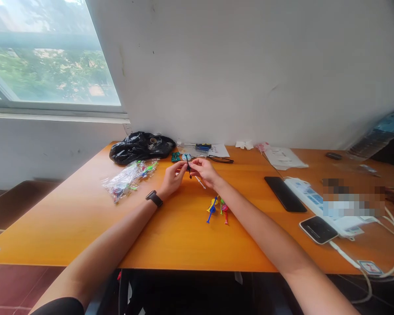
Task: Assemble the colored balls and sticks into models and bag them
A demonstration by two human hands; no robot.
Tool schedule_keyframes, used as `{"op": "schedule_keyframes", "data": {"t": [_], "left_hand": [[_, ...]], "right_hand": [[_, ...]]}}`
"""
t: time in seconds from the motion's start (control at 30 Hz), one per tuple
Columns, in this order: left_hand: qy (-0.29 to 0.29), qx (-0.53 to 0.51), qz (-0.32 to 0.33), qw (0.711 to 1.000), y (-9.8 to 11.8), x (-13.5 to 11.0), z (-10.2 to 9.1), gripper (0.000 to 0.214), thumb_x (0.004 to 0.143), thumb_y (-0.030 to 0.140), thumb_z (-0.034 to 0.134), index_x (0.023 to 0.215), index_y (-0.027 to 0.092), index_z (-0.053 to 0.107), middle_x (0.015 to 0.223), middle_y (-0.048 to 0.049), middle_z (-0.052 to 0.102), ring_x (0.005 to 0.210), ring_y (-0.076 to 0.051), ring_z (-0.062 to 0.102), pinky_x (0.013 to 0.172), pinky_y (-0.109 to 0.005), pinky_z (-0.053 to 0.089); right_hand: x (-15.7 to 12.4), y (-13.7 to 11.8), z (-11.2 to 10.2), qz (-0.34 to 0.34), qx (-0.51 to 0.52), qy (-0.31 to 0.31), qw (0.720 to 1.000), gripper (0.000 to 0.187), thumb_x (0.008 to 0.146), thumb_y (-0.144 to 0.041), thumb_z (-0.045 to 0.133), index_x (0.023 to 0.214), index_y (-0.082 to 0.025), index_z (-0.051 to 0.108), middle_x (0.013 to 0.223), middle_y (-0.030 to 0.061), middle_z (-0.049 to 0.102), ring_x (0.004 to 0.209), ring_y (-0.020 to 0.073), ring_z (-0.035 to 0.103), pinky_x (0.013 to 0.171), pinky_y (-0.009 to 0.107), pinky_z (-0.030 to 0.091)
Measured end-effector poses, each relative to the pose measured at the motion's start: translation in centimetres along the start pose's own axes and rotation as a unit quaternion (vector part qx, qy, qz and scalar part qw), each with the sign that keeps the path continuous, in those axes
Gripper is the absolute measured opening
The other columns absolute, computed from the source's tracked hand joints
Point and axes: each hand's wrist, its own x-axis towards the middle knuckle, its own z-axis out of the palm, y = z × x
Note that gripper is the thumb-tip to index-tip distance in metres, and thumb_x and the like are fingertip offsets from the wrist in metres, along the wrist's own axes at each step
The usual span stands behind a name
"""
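Observation:
Above the middle of the table, my left hand (174,176) and my right hand (203,169) meet, their fingertips pinched on a small black plastic stick (189,171) with a flared lower end. Its exact kind is too small to make out. A thin white stick (201,182) shows just below my right hand; whether it lies on the table or is held, I cannot tell. Nearer to me, beside my right forearm, lie small plastic pieces: a yellow one (212,204), a blue one (211,211), a red one (226,214) and a partly hidden green one (221,205).
Left of my hands lies a clear bag (128,178) of colourful pieces, with a black plastic bag (141,148) behind it. To the right are a black phone (285,194), a white power strip (310,200), a white-edged device (318,229) and cables. Papers (284,157) lie near the wall.

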Motion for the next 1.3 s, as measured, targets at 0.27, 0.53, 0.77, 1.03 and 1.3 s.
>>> {"op": "schedule_keyframes", "data": {"t": [0.27, 0.53, 0.77, 1.03, 1.3], "left_hand": [[0.017, -0.002, 0.021, 1.000, -0.1, -0.1, 0.3, 0.036, 0.103, 0.055, 0.061, 0.101, 0.019, 0.066, 0.098, -0.0072, 0.074, 0.084, -0.018, 0.069, 0.076, -0.031, 0.057], [0.056, 0.005, 0.014, 0.998, -0.1, 0.0, 0.1, 0.035, 0.099, 0.054, 0.068, 0.096, 0.019, 0.066, 0.087, -0.0036, 0.073, 0.073, -0.016, 0.067, 0.067, -0.027, 0.053], [-0.028, -0.043, 0.014, 0.999, 0.9, 0.4, -1.1, 0.038, 0.096, 0.051, 0.074, 0.106, 0.015, 0.074, 0.096, -0.0097, 0.077, 0.084, -0.020, 0.073, 0.073, -0.029, 0.057], [-0.099, -0.053, -0.016, 0.994, 0.5, 1.0, -1.6, 0.025, 0.090, 0.038, 0.076, 0.096, 0.013, 0.077, 0.082, -0.0073, 0.076, 0.072, -0.017, 0.070, 0.066, -0.028, 0.056], [-0.199, 0.001, -0.048, 0.979, -0.2, 1.3, -4.0, 0.033, 0.078, 0.044, 0.090, 0.090, 0.016, 0.079, 0.092, -0.0105, 0.081, 0.086, -0.024, 0.077, 0.078, -0.034, 0.061]], "right_hand": [[-0.8, -0.3, 1.5, 0.084, 0.072, 0.044, 0.993, 0.026, 0.076, -0.030, 0.090, 0.074, -0.016, 0.067, 0.069, -0.0004, 0.066, 0.056, 0.0071, 0.051, 0.048, 0.017, 0.041], [-1.5, -1.1, 2.1, 0.084, -0.005, 0.005, 0.996, 0.005, 0.078, -0.014, 0.073, 0.082, -0.017, 0.074, 0.071, 0.0014, 0.070, 0.066, 0.0126, 0.065, 0.070, 0.026, 0.056], [-1.1, -1.2, 1.0, 0.032, -0.075, -0.022, 0.996, 0.010, 0.072, -0.020, 0.074, 0.081, -0.016, 0.069, 0.069, -0.0001, 0.067, 0.061, 0.0098, 0.058, 0.060, 0.022, 0.047], [-0.5, -0.5, -0.2, 0.012, -0.205, -0.104, 0.973, 0.010, 0.083, -0.025, 0.064, 0.079, -0.020, 0.055, 0.064, -0.0045, 0.056, 0.050, 0.0090, 0.044, 0.048, 0.023, 0.034], [0.2, -1.0, -2.8, 0.026, -0.479, -0.093, 0.873, 0.027, 0.092, -0.028, 0.069, 0.116, -0.016, 0.063, 0.066, -0.0031, 0.061, 0.059, 0.0169, 0.059, 0.057, 0.027, 0.040]]}}
